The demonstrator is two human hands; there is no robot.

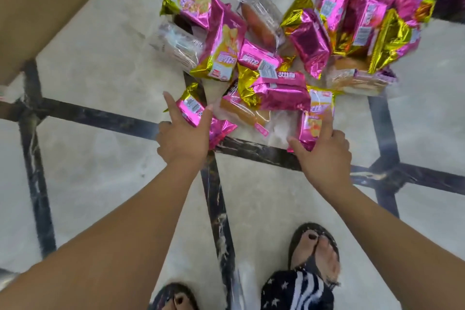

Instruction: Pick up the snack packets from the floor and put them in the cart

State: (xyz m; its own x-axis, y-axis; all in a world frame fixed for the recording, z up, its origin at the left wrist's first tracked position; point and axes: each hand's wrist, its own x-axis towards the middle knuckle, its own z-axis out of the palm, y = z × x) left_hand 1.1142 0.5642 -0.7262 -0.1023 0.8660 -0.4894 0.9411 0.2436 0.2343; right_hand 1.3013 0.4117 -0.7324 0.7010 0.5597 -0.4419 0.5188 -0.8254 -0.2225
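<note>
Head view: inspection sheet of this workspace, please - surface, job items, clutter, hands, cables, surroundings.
Surface: pale tiled floor with dark strips.
Job's things: snack packets heaped on the floor, pink-and-gold foil and clear wrappers.
Clutter: nothing seen.
Hands: left hand and right hand at the heap's near edge, thumb and forefinger spread, nothing gripped yet.
Cables: nothing seen.
Surroundings: cardboard panel upper left; sandalled feet below.

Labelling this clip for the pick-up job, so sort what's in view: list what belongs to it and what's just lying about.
Job: left hand; right hand; pink foil packet at the left hand; orange-and-pink packet at the right hand; snack packet pile. No cart shows.

Lying about: cardboard box; tiled floor; sandals; star-patterned trouser leg.
</note>
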